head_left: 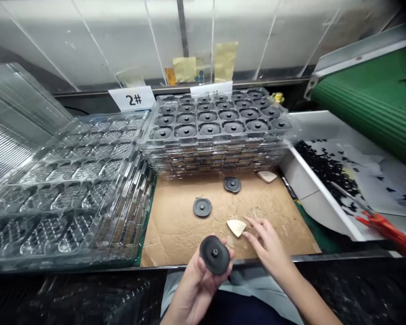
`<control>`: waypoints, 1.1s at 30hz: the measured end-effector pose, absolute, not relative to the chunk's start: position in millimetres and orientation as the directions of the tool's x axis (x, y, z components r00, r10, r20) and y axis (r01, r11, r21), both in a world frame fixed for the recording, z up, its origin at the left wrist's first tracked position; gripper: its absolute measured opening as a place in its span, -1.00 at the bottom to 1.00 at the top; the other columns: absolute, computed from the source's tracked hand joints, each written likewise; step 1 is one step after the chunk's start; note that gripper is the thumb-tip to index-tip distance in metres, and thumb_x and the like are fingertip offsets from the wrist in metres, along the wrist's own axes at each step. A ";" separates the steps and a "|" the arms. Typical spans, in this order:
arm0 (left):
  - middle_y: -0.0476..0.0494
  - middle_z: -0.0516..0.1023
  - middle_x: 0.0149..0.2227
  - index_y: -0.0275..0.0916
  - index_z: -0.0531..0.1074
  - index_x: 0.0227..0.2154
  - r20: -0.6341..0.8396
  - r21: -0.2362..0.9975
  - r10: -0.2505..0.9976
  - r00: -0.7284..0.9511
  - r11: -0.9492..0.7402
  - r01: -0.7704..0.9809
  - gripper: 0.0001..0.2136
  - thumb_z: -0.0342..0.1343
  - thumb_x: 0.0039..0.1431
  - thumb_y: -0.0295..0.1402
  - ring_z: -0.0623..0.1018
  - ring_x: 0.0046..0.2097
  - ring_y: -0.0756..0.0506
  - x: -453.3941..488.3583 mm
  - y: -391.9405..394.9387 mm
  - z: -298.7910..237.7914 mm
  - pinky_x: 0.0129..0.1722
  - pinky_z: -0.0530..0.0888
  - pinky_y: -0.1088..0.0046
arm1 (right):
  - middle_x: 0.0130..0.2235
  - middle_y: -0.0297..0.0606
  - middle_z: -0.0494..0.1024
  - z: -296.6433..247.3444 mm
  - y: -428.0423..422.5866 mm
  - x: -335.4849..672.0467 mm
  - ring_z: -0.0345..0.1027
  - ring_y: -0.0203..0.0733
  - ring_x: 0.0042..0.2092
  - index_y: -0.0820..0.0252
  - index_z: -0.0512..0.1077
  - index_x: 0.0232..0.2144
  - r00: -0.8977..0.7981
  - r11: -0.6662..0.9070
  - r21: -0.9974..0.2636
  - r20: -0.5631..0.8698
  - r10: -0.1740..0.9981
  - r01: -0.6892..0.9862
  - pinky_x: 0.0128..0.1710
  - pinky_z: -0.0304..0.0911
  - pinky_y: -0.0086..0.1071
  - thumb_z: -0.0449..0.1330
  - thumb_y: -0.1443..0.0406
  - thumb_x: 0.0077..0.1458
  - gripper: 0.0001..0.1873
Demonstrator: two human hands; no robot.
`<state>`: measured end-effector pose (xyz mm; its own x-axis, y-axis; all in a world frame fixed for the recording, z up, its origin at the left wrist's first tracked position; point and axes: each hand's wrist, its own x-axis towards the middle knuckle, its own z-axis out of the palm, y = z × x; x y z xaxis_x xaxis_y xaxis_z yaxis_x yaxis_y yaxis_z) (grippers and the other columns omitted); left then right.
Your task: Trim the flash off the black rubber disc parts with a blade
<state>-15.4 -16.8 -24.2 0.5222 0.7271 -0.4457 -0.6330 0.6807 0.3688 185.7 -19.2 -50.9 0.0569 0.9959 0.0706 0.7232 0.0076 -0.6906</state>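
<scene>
My left hand is closed round a black round disc with a small hub, held up near the front edge of the brown cardboard sheet. My right hand lies over the cardboard with fingers stretched out, its fingertips next to a pale triangular piece. Two more black discs lie loose on the cardboard. A second pale triangular piece rests by the tray stack.
A stack of clear trays filled with black discs stands behind the cardboard. Empty clear trays pile up at left. A "2#" label stands at the back. At right, a white bin holds black scraps and red-handled scissors, under a green conveyor.
</scene>
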 end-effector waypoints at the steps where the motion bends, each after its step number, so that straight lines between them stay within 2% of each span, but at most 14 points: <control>1: -0.17 0.47 0.04 -0.15 0.47 -0.11 -0.463 0.364 0.737 0.492 0.664 -0.653 -0.59 0.25 -0.07 -0.19 0.47 0.05 -0.23 -15.8 -11.6 -25.1 0.04 0.37 0.30 | -0.20 -0.14 0.40 -62.7 -12.3 185.4 0.38 -0.26 -0.48 0.17 0.36 0.00 0.077 -0.012 -0.686 0.063 0.995 0.728 -0.42 0.41 -0.27 -0.01 0.19 0.20 -0.63; 6: -0.21 0.52 -0.01 -0.19 0.50 -0.14 -0.543 0.386 0.751 0.375 0.620 -0.683 -0.58 0.32 -0.14 -0.25 0.52 -0.02 -0.20 -15.3 12.9 -29.1 0.02 0.39 0.33 | -0.22 -0.11 0.48 -88.5 2.4 171.4 0.42 -0.10 -0.27 0.18 0.42 -0.12 -0.007 0.048 -0.709 0.061 0.998 0.704 -0.27 0.38 -0.22 0.01 0.25 0.17 -0.71; 9: -0.19 0.54 -0.04 -0.18 0.51 -0.17 -0.568 0.387 0.744 0.352 0.618 -0.684 -0.60 0.33 -0.16 -0.28 0.53 -0.05 -0.16 -11.2 23.8 -29.2 -0.02 0.41 0.39 | -0.40 -0.22 0.51 -66.0 14.3 167.7 0.40 -0.14 -0.36 0.14 0.48 -0.20 -0.071 0.074 -0.732 0.036 0.997 0.678 -0.35 0.35 -0.27 0.02 0.25 0.18 -0.74; 12: -0.17 0.53 -0.04 -0.18 0.49 -0.13 -0.575 0.395 0.742 0.346 0.622 -0.676 -0.53 0.36 -0.21 -0.29 0.51 -0.03 -0.14 -4.6 31.6 -26.8 -0.06 0.43 0.44 | -0.33 -0.26 0.53 -26.6 32.2 163.6 0.41 -0.20 -0.35 0.09 0.45 -0.14 -0.081 0.071 -0.770 0.026 0.996 0.634 -0.38 0.33 -0.36 0.03 0.24 0.20 -0.75; 14: -0.15 0.55 -0.08 -0.16 0.46 -0.08 -0.579 0.415 0.737 0.348 0.634 -0.652 -0.44 0.38 -0.26 -0.28 0.51 -0.03 -0.13 -1.1 35.7 -24.0 -0.09 0.44 0.46 | -0.16 -0.21 0.53 -0.3 40.1 156.1 0.40 -0.18 -0.18 0.11 0.38 -0.07 -0.072 0.145 -0.806 0.127 0.989 0.574 -0.25 0.32 -0.32 0.00 0.30 0.21 -0.73; 16: -0.15 0.57 -0.14 -0.17 0.45 -0.07 -0.593 0.434 0.719 0.362 0.665 -0.608 -0.42 0.39 -0.28 -0.27 0.52 -0.06 -0.13 0.5 39.1 -21.0 -0.09 0.45 0.46 | -0.21 -0.18 0.54 19.6 43.0 146.8 0.39 -0.16 -0.22 0.19 0.38 -0.08 -0.145 0.272 -0.790 0.231 0.962 0.550 -0.25 0.29 -0.28 -0.02 0.38 0.19 -0.71; 17: -0.15 0.57 -0.14 -0.17 0.45 -0.08 -0.605 0.442 0.708 0.364 0.679 -0.586 -0.41 0.39 -0.30 -0.27 0.52 -0.07 -0.13 0.7 40.6 -19.7 -0.10 0.46 0.46 | -0.26 -0.20 0.55 26.0 43.6 142.6 0.39 -0.18 -0.27 0.20 0.40 -0.12 -0.205 0.297 -0.793 0.219 0.954 0.532 -0.27 0.29 -0.29 -0.02 0.41 0.17 -0.72; 20: -0.12 0.56 -0.13 -0.14 0.46 -0.10 -0.651 0.460 0.691 0.315 0.689 -0.560 -0.41 0.41 -0.34 -0.26 0.54 -0.13 -0.10 2.0 43.7 -16.9 -0.18 0.49 0.51 | -0.33 -0.29 0.54 32.3 47.4 134.2 0.37 -0.25 -0.34 0.16 0.44 -0.26 -0.362 0.236 -0.830 0.044 0.931 0.505 -0.33 0.27 -0.37 -0.01 0.45 0.15 -0.75; 21: -0.10 0.58 -0.16 -0.14 0.46 -0.11 -0.658 0.465 0.689 0.304 0.689 -0.556 -0.41 0.41 -0.35 -0.26 0.55 -0.17 -0.08 3.1 44.4 -16.2 -0.21 0.50 0.53 | -0.32 -0.28 0.53 31.5 49.6 132.3 0.37 -0.24 -0.33 0.17 0.44 -0.26 -0.345 0.225 -0.824 0.038 0.938 0.521 -0.31 0.26 -0.36 -0.02 0.44 0.16 -0.75; 23: -0.07 0.59 -0.27 -0.15 0.48 -0.12 -0.650 0.470 0.688 0.323 0.698 -0.541 -0.46 0.40 -0.30 -0.26 0.56 -0.24 -0.05 5.0 45.2 -14.6 -0.24 0.50 0.55 | -0.30 -0.19 0.53 29.1 52.6 130.1 0.36 -0.18 -0.30 0.25 0.43 -0.19 -0.236 0.268 -0.780 0.158 0.959 0.566 -0.29 0.25 -0.28 -0.05 0.42 0.18 -0.73; 25: -0.07 0.60 -0.27 -0.15 0.50 -0.16 -0.619 0.471 0.695 0.367 0.701 -0.535 -0.51 0.39 -0.27 -0.26 0.56 -0.22 -0.05 4.8 45.6 -12.6 -0.18 0.48 0.55 | -0.30 -0.14 0.53 29.1 50.2 132.0 0.36 -0.15 -0.30 0.32 0.41 -0.14 -0.216 0.329 -0.764 0.249 0.944 0.555 -0.27 0.24 -0.26 -0.07 0.42 0.18 -0.70; 29: -0.05 0.60 -0.19 -0.13 0.55 -0.24 -0.575 0.424 0.684 0.449 0.718 -0.552 -0.46 0.44 -0.47 -0.26 0.56 -0.17 -0.05 0.8 45.4 -8.0 -0.16 0.47 0.59 | -0.35 -0.32 0.53 37.7 29.8 151.3 0.34 -0.30 -0.38 0.18 0.40 -0.20 -0.369 0.303 -0.828 0.126 0.921 0.472 -0.33 0.23 -0.42 0.00 0.46 0.13 -0.75; 31: -0.07 0.61 -0.22 -0.16 0.55 -0.25 -0.590 0.418 0.668 0.452 0.733 -0.537 -0.44 0.45 -0.49 -0.27 0.57 -0.21 -0.04 2.6 44.3 -5.7 -0.20 0.47 0.62 | -0.41 -0.34 0.51 42.3 23.0 160.1 0.30 -0.30 -0.43 0.17 0.40 -0.20 -0.301 0.254 -0.769 0.085 0.950 0.586 -0.39 0.18 -0.42 0.01 0.46 0.13 -0.76; 33: -0.07 0.60 -0.23 -0.19 0.54 -0.21 -0.611 0.433 0.665 0.430 0.735 -0.521 -0.42 0.45 -0.47 -0.26 0.56 -0.22 -0.03 6.6 41.8 -3.7 -0.18 0.45 0.62 | -0.46 -0.32 0.47 45.1 25.2 163.1 0.25 -0.26 -0.45 0.19 0.42 -0.21 -0.222 0.264 -0.660 0.148 0.964 0.704 -0.41 0.10 -0.38 -0.02 0.45 0.16 -0.75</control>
